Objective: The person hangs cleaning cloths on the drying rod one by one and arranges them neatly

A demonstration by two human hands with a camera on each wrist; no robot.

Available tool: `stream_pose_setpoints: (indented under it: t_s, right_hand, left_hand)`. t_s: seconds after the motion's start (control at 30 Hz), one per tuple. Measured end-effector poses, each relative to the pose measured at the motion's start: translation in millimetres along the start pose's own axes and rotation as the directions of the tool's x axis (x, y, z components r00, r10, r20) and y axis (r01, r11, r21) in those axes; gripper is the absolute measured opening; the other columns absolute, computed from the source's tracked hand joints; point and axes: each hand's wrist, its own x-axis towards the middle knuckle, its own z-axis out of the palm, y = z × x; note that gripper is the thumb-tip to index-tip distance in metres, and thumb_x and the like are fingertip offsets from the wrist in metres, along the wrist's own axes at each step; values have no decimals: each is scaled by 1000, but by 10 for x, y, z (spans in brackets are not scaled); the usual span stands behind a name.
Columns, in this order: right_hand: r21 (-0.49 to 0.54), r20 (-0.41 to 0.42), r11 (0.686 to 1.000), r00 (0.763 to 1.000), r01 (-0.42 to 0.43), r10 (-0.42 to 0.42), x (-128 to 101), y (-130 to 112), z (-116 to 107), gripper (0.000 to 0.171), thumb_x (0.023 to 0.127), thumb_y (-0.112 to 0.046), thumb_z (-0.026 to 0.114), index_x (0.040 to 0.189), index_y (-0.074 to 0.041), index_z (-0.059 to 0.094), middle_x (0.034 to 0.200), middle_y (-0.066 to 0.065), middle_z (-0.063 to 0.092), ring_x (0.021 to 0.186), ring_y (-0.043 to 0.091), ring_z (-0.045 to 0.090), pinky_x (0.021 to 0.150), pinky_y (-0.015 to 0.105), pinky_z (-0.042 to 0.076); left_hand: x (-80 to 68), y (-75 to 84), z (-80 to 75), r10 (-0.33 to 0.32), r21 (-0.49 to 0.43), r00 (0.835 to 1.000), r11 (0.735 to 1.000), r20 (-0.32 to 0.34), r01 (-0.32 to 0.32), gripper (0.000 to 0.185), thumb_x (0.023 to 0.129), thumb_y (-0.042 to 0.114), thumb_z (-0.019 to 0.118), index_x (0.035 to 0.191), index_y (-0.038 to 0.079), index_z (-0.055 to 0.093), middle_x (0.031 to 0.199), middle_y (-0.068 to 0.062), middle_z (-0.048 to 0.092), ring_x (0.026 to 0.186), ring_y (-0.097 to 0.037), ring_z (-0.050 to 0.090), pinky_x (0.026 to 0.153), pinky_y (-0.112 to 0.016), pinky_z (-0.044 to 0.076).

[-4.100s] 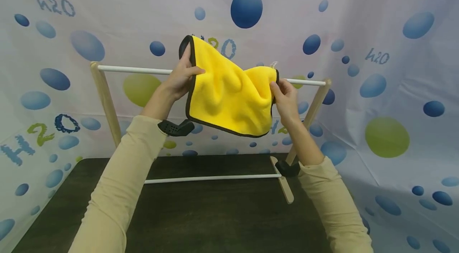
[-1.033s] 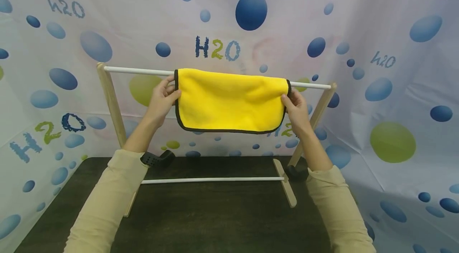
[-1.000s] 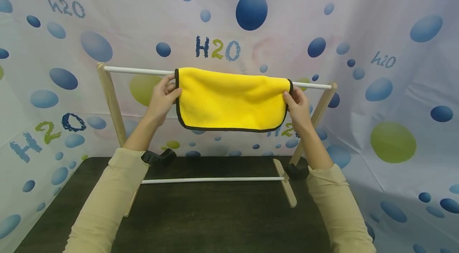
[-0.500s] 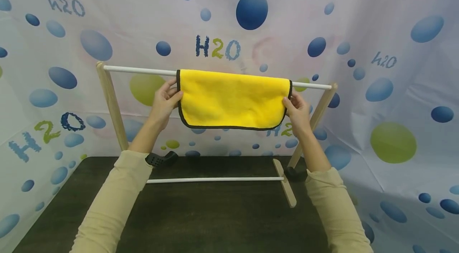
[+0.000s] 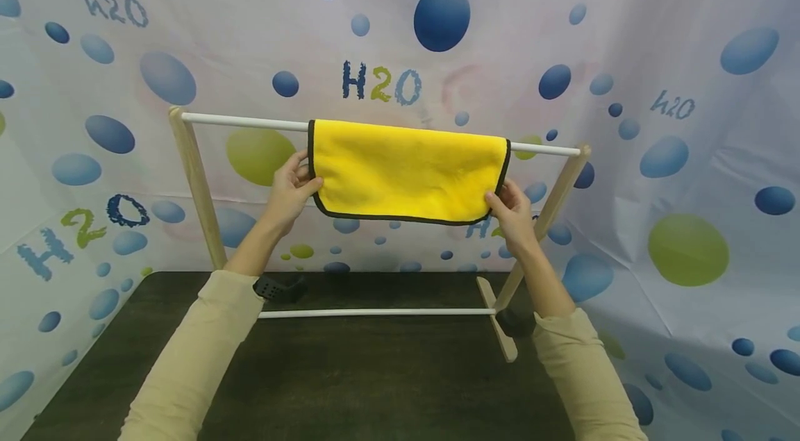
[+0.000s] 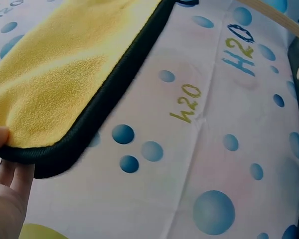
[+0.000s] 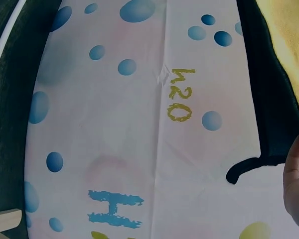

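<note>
**Yellow cloth on rack rail, both lower corners in hand**

Item 1, my left hand (image 5: 292,185): raised at the cloth's lower left corner, thumb on the front face and fingers behind it, pinching the dark binding. From the left wrist view I see the thumb tip and fingers (image 6: 10,184) clamped on that rounded corner.

Item 2, my right hand (image 5: 511,208): raised at the lower right corner, fingers curled round the edge and gripping it. The right wrist view shows only a fingertip against the dark hem.

Item 3, yellow cloth (image 5: 406,167): microfibre, dark trim all round, folded over the top rail and hanging flat in front, its upper fold along the rail, nearer the rail's right end than its left.

Item 4, top rail (image 5: 244,123): white rod, spanning two slanted wooden posts (image 5: 195,184).

Item 5, lower rail (image 5: 375,312): white rod near the table's far edge, joining a wooden foot (image 5: 498,326) at its right end.

Item 6, table (image 5: 350,385): dark top, carrying the rack; both beige sleeves (image 5: 187,364) reach over it from the near edge.

Item 7, backdrop (image 5: 656,66): pale sheet printed with blue and green bubbles and "H2O" lettering, behind the rack and down both sides.
</note>
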Motion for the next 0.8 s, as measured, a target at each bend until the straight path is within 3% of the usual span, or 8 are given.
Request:
stream_pose_setpoints:
  t_s: [0.1, 0.23, 0.4, 0.57, 0.8]
  right_hand:
    - [7, 2, 1000, 1000, 5, -5, -1, 0, 19, 39, 93, -11, 51, 130, 1, 44, 100, -6, 59, 82, 8, 56, 67, 17, 50]
    - [7, -6, 1000, 1000, -18, 18, -26, 27, 26, 38, 93, -9, 51, 129, 0, 44, 99, -7, 59, 82, 8, 56, 68, 17, 50]
    - [-2, 5, 999, 999, -34, 34, -77, 100, 6, 39, 92, -6, 51, 130, 0, 44, 90, -6, 60, 79, 8, 55, 66, 18, 50]
    - [-9, 20, 999, 999, -39, 39, -136, 167, -18, 41, 92, -5, 51, 132, 1, 41, 86, -7, 59, 78, 7, 55, 68, 19, 51]
    - [-47, 36, 993, 993, -109, 111, -260, 258, -34, 46, 93, -7, 51, 135, 3, 36, 87, -9, 57, 77, 5, 58, 71, 18, 51]
  left_hand:
    - [27, 41, 3, -18, 10, 999, 1000, -31, 18, 47, 88, -9, 48, 133, -3, 38, 105, -5, 62, 82, -7, 63, 73, -18, 52]
    - [16, -5, -7, -68, -10, 997, 998, -29, 68, 47, 90, -5, 49, 135, -2, 36, 101, 2, 61, 81, -6, 63, 75, -18, 51]
    - [-57, -146, -19, -95, -48, 996, 994, 3, 95, 50, 91, 2, 51, 138, 0, 32, 97, 12, 61, 82, -4, 63, 76, -18, 51]
    - [-140, -281, -9, -102, -113, 993, 988, 57, 108, 49, 91, 3, 51, 136, 0, 32, 100, 12, 62, 86, -6, 63, 76, -22, 52]
    - [-270, -446, -8, -159, -71, 984, 984, 85, 165, 51, 92, 3, 50, 139, 1, 30, 98, 15, 62, 86, -5, 62, 77, -24, 52]
